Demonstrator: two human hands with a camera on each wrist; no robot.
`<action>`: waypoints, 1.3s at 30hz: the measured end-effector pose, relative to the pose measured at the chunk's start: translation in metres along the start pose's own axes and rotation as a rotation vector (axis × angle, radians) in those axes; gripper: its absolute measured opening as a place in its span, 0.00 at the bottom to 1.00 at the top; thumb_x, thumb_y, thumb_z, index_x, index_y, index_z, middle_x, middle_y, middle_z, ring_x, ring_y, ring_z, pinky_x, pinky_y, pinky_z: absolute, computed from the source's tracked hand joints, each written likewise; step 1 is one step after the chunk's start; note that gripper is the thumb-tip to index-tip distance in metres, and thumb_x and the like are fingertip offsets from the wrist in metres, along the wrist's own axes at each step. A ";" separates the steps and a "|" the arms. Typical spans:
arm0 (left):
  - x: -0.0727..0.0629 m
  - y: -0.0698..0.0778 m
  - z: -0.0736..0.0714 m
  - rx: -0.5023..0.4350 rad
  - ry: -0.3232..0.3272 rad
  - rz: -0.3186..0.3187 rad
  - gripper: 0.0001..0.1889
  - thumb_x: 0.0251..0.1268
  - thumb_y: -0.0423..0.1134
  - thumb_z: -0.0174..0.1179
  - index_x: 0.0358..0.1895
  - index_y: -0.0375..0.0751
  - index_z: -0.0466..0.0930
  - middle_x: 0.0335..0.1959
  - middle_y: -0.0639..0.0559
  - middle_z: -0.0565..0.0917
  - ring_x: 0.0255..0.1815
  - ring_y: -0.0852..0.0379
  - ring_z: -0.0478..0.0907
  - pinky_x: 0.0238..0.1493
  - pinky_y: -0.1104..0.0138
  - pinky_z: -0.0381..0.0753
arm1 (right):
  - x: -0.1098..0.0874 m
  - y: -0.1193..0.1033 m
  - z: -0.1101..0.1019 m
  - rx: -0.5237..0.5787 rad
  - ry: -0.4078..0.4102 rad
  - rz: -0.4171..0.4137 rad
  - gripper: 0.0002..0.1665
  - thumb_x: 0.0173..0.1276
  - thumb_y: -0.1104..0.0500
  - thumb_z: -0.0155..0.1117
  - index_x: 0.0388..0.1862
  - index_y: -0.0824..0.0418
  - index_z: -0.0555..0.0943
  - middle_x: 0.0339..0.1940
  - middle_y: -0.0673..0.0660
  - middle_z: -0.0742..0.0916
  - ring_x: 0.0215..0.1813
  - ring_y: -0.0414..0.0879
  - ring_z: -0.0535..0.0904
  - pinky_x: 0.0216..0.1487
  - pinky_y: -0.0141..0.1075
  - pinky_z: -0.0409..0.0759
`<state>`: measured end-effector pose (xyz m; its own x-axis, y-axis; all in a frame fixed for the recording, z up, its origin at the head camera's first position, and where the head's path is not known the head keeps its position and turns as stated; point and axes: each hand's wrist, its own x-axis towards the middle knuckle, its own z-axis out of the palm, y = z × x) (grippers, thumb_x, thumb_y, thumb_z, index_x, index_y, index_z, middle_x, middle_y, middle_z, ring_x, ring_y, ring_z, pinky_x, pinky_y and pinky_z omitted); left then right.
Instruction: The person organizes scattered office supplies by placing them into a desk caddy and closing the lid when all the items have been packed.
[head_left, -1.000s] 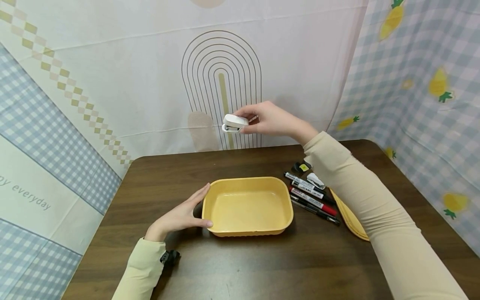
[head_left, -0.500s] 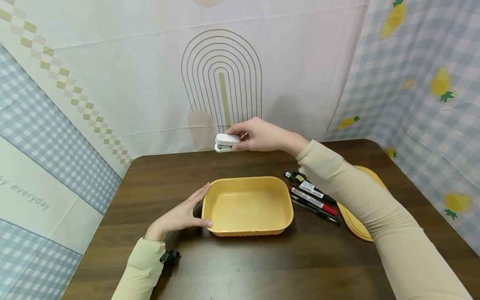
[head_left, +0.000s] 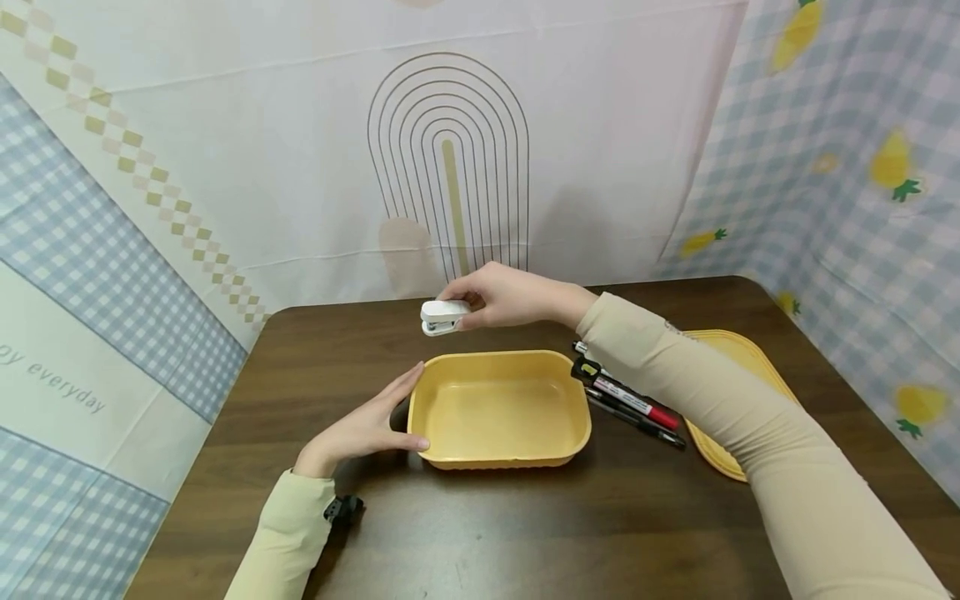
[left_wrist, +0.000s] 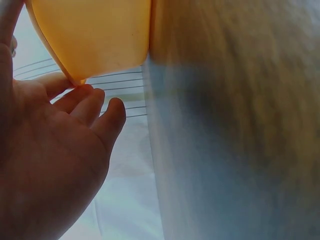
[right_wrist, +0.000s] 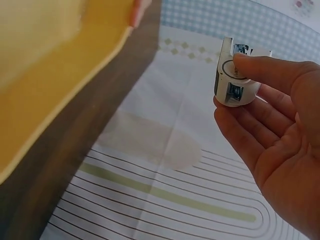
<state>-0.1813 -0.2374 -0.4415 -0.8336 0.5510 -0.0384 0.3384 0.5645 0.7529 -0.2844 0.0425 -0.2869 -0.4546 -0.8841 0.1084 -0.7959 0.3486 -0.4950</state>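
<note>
My right hand (head_left: 513, 296) holds a small white stapler (head_left: 442, 317) between thumb and fingers. It hangs above the far side of a yellow rectangular box (head_left: 498, 457), a little left of the box's middle. In the right wrist view, the thumb lies on one side of the stapler (right_wrist: 232, 70), with the fingertips on the other. My left hand (head_left: 367, 433) spreads along the box's left end, thumb at the front rim and fingers at the back left corner. From the left wrist, the fingers (left_wrist: 89, 105) look nearly straight at the box's corner (left_wrist: 75, 75).
To the right of the box lie a red-capped marker (head_left: 637, 402) and a black pen (head_left: 637, 423). Partly behind my right sleeve (head_left: 697, 367) is a yellow lid (head_left: 738, 354). A patterned cloth (head_left: 300, 167) hangs behind the brown table (head_left: 487, 533).
My right hand has come down and slightly left with the stapler, from in front of the cloth to just beyond the box. The left hand has stayed at the box.
</note>
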 end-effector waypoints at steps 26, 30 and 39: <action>0.001 0.000 0.001 -0.040 -0.013 -0.021 0.60 0.56 0.54 0.75 0.83 0.57 0.38 0.84 0.54 0.41 0.82 0.48 0.40 0.75 0.44 0.50 | 0.004 0.021 0.047 -0.066 -0.142 -0.014 0.20 0.67 0.57 0.72 0.57 0.55 0.84 0.42 0.44 0.88 0.39 0.36 0.79 0.45 0.32 0.77; 0.002 -0.001 0.002 -0.039 -0.026 -0.038 0.60 0.56 0.55 0.75 0.83 0.60 0.37 0.84 0.56 0.40 0.82 0.49 0.39 0.75 0.44 0.50 | 0.002 0.025 0.054 -0.074 -0.165 -0.004 0.20 0.67 0.57 0.72 0.57 0.55 0.84 0.41 0.43 0.87 0.38 0.36 0.76 0.42 0.31 0.76; 0.001 -0.003 0.002 -0.028 -0.006 -0.008 0.59 0.57 0.53 0.75 0.83 0.56 0.39 0.84 0.52 0.41 0.82 0.47 0.40 0.75 0.44 0.51 | 0.001 0.034 0.066 -0.083 -0.181 -0.004 0.22 0.67 0.58 0.72 0.59 0.58 0.83 0.44 0.47 0.88 0.40 0.36 0.79 0.47 0.31 0.77</action>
<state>-0.1824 -0.2375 -0.4455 -0.8334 0.5505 -0.0488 0.3190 0.5513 0.7709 -0.2850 0.0329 -0.3608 -0.3779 -0.9245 -0.0497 -0.8312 0.3625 -0.4216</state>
